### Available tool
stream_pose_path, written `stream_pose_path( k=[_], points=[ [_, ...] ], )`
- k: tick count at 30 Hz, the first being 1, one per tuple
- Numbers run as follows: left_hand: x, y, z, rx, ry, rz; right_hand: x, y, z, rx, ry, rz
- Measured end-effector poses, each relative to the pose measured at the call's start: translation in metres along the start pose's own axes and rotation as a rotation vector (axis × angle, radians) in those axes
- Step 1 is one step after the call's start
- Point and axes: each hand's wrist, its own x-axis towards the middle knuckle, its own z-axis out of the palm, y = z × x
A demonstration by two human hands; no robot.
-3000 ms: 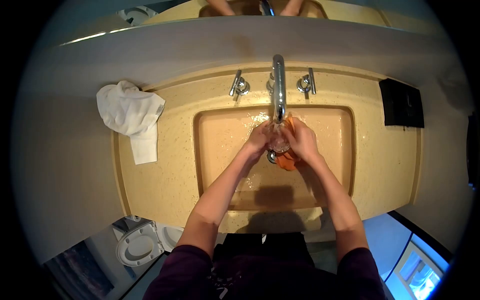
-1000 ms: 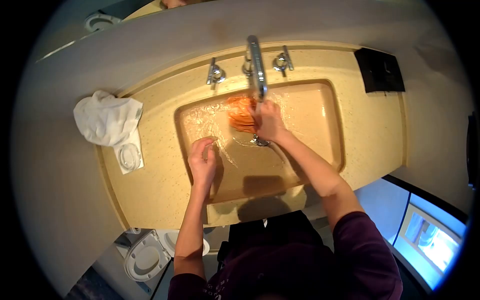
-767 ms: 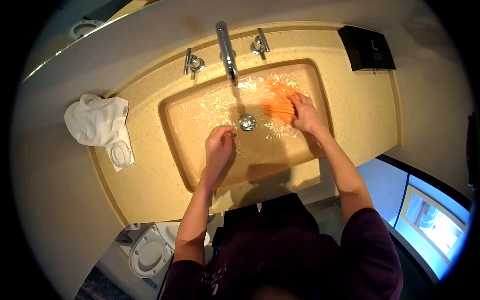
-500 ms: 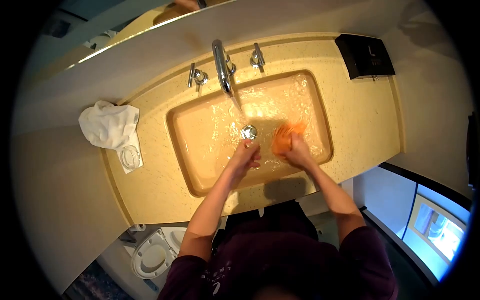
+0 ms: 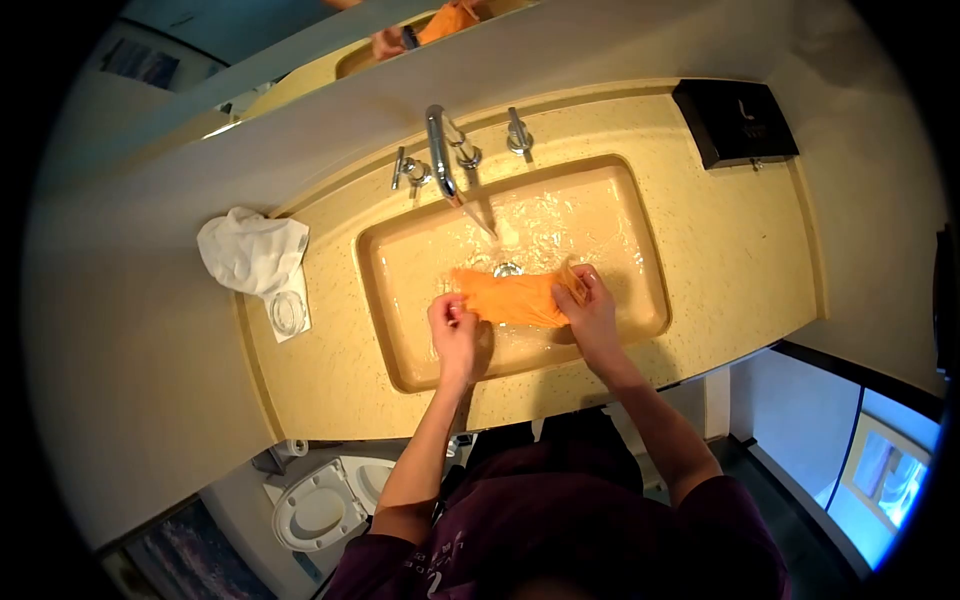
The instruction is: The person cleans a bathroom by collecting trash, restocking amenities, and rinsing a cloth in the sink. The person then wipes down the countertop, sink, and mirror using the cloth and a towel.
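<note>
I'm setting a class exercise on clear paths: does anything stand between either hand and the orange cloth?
Nothing visible does: the left hand and right hand hold the orange cloth at opposite ends, and the faucet stands beyond it.

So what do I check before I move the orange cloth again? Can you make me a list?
1. Right hand has the orange cloth: ok, fingers pinch its right end.
2. Left hand has the other end: ok, fingers closed at its left edge.
3. Cloth over the sink: ok.
4. Tap off: not ok, water is running.
5. Drain open: cannot tell, the cloth hides part of it.
6. White towel away from the water: ok, it's left of the sink.
</note>
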Motion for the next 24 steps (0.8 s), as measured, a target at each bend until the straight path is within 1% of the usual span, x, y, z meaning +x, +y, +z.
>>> stream_pose_path(
  k=[1, 2, 3, 4, 5, 6, 7, 9, 11, 13, 14, 15, 16, 17, 18, 19, 20, 21, 23, 24],
  points=[
    [-0.007, 0.019, 0.003, -0.001, 0.018, 0.003, -0.002, 0.000, 0.003, -0.003, 0.004, -0.043],
    [-0.014, 0.044, 0.010, 0.129, -0.100, 0.245, -0.004, 0.004, 0.005, -0.002, -0.014, -0.045],
    [-0.020, 0.064, 0.017, 0.262, -0.218, 0.486, -0.006, 0.011, 0.006, -0.107, -0.045, -0.115],
    [-0.025, 0.077, 0.024, 0.261, -0.198, 0.492, -0.006, 0.015, 0.007, -0.212, -0.074, -0.191],
    [-0.028, 0.088, 0.032, 0.256, -0.302, 0.515, -0.006, 0.006, 0.007, -0.212, -0.091, -0.201],
    [-0.029, 0.094, 0.035, 0.252, -0.405, 0.536, -0.009, -0.009, 0.005, -0.353, -0.228, -0.183],
    [-0.026, 0.093, 0.036, 0.249, -0.387, 0.538, -0.011, -0.018, 0.003, -0.496, -0.366, -0.163],
    [-0.021, 0.088, 0.038, 0.222, -0.625, 0.353, -0.014, -0.027, 0.002, -0.499, -0.385, -0.160],
    [-0.020, 0.088, 0.036, 0.261, -0.579, 0.379, -0.018, -0.044, -0.005, -0.470, -0.367, -0.163],
    [-0.023, 0.092, 0.032, 0.352, -0.585, 0.399, -0.021, -0.048, -0.012, -0.532, -0.398, -0.145],
    [-0.029, 0.095, 0.032, 0.309, -0.530, 0.479, -0.026, -0.055, -0.011, -0.676, -0.316, -0.373],
    [-0.031, 0.095, 0.030, 0.299, -0.521, 0.478, -0.031, -0.063, -0.009, -0.815, -0.226, -0.604],
    [-0.032, 0.094, 0.028, 0.286, -0.468, 0.588, -0.036, -0.072, -0.004, -0.825, -0.234, -0.606],
    [-0.034, 0.094, 0.028, 0.271, -0.412, 0.697, -0.041, -0.083, 0.005, -0.861, -0.143, -0.670],
    [-0.034, 0.087, 0.026, 0.257, -0.404, 0.692, -0.046, -0.089, 0.010, -0.896, -0.054, -0.734],
    [-0.032, 0.078, 0.024, 0.363, -0.356, 0.773, -0.051, -0.090, 0.011, -0.908, -0.063, -0.735],
    [-0.032, 0.073, 0.023, 0.473, -0.308, 0.855, -0.053, -0.089, 0.012, -0.867, -0.082, -0.681],
    [-0.040, 0.089, 0.018, 0.468, -0.304, 0.857, -0.056, -0.089, 0.014, -0.823, -0.097, -0.627],
    [-0.062, 0.121, 0.004, 0.000, -0.171, 0.520, -0.062, -0.092, 0.023, -0.800, -0.118, -0.646],
    [-0.064, 0.128, -0.004, -0.047, -0.196, 0.537, -0.064, -0.094, 0.026, -0.788, -0.191, -0.627]
  ],
)
